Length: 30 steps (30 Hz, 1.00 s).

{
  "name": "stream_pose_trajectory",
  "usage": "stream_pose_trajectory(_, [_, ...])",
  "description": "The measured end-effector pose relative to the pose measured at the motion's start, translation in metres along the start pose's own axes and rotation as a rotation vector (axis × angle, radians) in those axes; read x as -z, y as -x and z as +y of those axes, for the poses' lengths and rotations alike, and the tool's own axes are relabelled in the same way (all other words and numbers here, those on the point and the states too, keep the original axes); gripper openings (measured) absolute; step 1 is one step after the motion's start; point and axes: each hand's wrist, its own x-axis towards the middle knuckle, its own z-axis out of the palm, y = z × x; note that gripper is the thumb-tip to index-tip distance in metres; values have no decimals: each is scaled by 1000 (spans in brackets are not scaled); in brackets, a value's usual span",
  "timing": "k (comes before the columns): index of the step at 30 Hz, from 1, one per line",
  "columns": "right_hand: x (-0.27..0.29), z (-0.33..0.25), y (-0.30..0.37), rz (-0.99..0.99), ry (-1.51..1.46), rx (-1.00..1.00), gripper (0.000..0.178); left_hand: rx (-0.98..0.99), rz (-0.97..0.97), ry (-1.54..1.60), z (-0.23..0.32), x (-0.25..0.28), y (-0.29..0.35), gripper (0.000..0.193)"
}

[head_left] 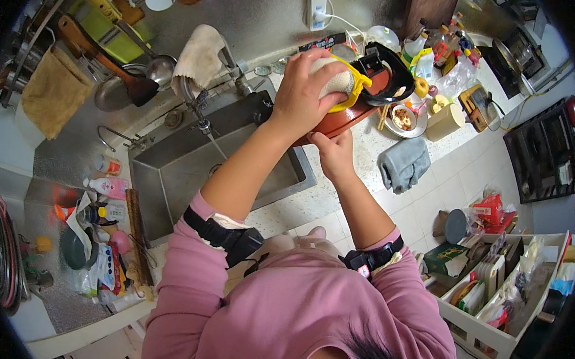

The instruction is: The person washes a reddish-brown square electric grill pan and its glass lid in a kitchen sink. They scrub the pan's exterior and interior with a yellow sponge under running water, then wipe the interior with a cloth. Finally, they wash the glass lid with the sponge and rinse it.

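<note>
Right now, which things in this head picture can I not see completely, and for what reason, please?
In the head view:
Much of the yellow-rimmed container: covered by the left hand.
The right hand: fingertips hidden behind itself or the reddish-brown object.
Part of the sink drain: covered by the left forearm.
Print on the bottles: too small.
</note>
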Motion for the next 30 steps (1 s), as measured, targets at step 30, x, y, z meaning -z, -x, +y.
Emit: stream_pose_trajectory(30, [-9,13,11,286,150,139,33,196,160,255,-2,-35,0,44])
